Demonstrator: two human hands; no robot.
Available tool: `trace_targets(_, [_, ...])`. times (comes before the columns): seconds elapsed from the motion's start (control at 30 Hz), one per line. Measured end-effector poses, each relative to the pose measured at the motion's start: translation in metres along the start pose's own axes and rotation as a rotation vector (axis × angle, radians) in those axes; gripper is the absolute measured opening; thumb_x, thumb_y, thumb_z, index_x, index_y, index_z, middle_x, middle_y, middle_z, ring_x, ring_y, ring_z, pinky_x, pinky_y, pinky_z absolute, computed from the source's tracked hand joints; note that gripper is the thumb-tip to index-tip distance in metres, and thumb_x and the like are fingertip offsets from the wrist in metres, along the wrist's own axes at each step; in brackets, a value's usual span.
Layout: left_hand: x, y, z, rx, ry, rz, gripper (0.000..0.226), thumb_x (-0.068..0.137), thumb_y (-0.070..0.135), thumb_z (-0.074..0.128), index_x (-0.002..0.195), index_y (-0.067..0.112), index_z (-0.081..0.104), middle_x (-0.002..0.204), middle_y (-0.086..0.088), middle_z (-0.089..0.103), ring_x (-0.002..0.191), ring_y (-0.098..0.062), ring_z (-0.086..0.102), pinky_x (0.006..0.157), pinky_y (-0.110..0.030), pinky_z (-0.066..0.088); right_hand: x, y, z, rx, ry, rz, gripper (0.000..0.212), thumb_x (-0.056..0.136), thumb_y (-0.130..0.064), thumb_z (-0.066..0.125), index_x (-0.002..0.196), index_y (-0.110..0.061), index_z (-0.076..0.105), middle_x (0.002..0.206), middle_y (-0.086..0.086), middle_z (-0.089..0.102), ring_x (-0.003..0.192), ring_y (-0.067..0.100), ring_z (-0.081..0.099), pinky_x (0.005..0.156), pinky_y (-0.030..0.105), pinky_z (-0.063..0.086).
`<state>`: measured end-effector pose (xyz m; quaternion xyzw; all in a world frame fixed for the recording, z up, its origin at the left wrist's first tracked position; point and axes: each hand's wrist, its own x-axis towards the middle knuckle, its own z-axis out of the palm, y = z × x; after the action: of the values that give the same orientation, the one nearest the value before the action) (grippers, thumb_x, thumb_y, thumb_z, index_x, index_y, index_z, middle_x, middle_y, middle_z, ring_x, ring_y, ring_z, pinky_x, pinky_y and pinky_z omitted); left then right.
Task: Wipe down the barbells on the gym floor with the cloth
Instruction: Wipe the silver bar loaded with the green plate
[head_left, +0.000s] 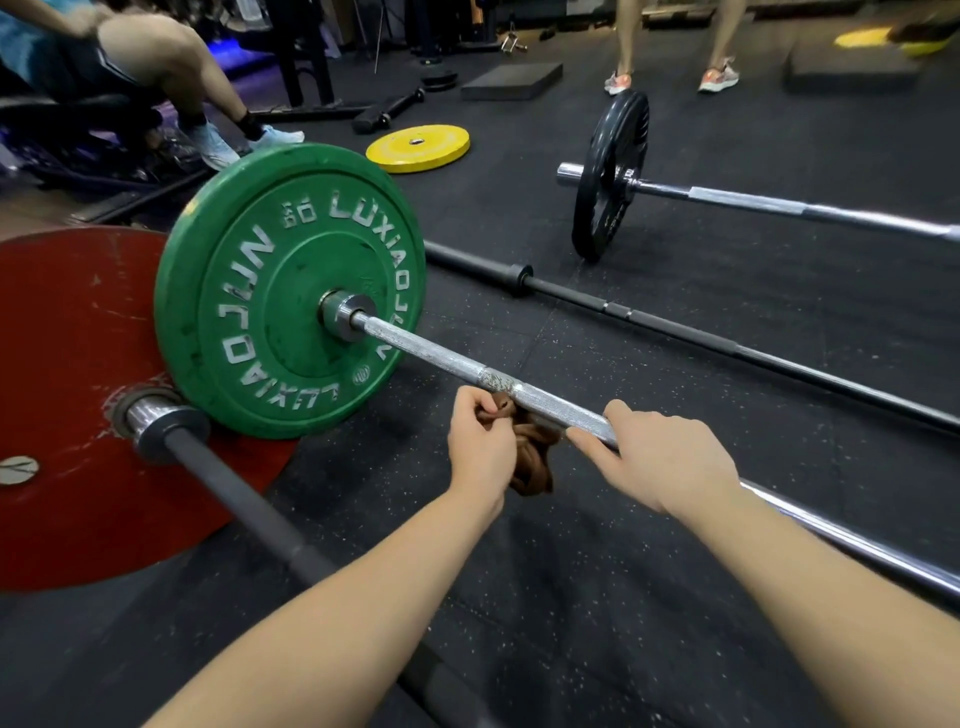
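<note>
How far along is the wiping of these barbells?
Done: nothing I can confirm. In hand: the left hand holds the brown cloth against the green-plate bar, while the right hand grips it. Left: seemingly the black bar, the black-plate bar and the red-plate bar.

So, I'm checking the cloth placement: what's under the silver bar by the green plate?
A bunched brown cloth hangs under the silver bar, pinched by the left hand; speckled black floor lies below. The right hand covers the bar's next stretch, hiding what is beneath it.
</note>
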<state>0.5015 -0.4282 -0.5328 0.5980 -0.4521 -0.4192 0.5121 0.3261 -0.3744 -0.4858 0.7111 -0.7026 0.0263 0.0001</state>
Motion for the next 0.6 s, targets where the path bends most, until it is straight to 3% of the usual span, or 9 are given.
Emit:
trace_targets(0.1, [0.01,0.006,-0.007,-0.011,0.065,-0.013,0.045,0.083,-0.011,0.045,0.075,0.033,0.047,0.08,0.003,0.054,0.072,-0.015,0.05,0.065,-0.027,0.044,0.0,0.012,-0.013,0.157,-0.209,0.083,0.06,0.091,-0.083,0.021,0.107,-0.029,0.042,0.093,-0.005,0.058,0.083,0.025,0.058,0.076,0.039,0.049])
trace_targets(0.17, [0.015,0.01,-0.012,-0.017,0.133,-0.024,0.043,0.084,-0.013,0.041,0.08,0.029,0.046,0.082,0.002,0.053,0.071,-0.015,0.05,0.062,-0.02,0.044,-0.008,0.024,-0.017,0.139,-0.29,0.131,0.069,0.086,-0.089,0.02,0.1,-0.028,0.048,0.09,-0.006,0.057,0.083,0.024,0.059,0.079,0.038,0.051])
trace_targets(0.23, [0.02,0.012,-0.014,-0.007,0.177,-0.03,0.037,0.085,-0.014,0.039,0.085,0.023,0.045,0.085,0.002,0.052,0.072,-0.014,0.049,0.06,-0.016,0.043,-0.022,0.031,-0.015,0.055,-0.234,0.152,0.075,0.083,-0.092,0.017,0.089,-0.024,0.049,0.081,-0.005,0.057,0.077,0.022,0.06,0.073,0.035,0.051])
trace_targets(0.33, [0.019,0.014,-0.011,-0.006,0.128,-0.063,0.039,0.086,-0.011,0.041,0.084,0.028,0.045,0.086,0.001,0.054,0.074,-0.016,0.05,0.066,-0.026,0.043,-0.027,0.029,-0.01,-0.014,-0.126,0.137,0.08,0.082,-0.092,0.012,0.081,-0.022,0.051,0.075,-0.004,0.059,0.072,0.023,0.061,0.069,0.033,0.051])
trace_targets(0.43, [0.002,0.013,0.001,0.01,0.074,-0.099,0.038,0.089,-0.004,0.049,0.079,0.032,0.045,0.083,0.002,0.056,0.075,-0.018,0.051,0.067,-0.029,0.044,-0.021,0.027,-0.01,-0.006,-0.141,0.133,0.083,0.082,-0.092,0.011,0.081,-0.021,0.055,0.075,-0.003,0.06,0.07,0.024,0.061,0.066,0.034,0.05])
trace_targets(0.6, [-0.031,0.02,0.032,-0.037,0.017,-0.262,0.028,0.092,-0.005,0.045,0.084,0.022,0.046,0.081,-0.002,0.054,0.067,-0.016,0.047,0.047,-0.017,0.039,-0.02,0.028,-0.007,-0.013,-0.115,0.123,0.083,0.084,-0.09,0.012,0.082,-0.02,0.056,0.074,-0.003,0.056,0.07,0.027,0.058,0.063,0.035,0.045])
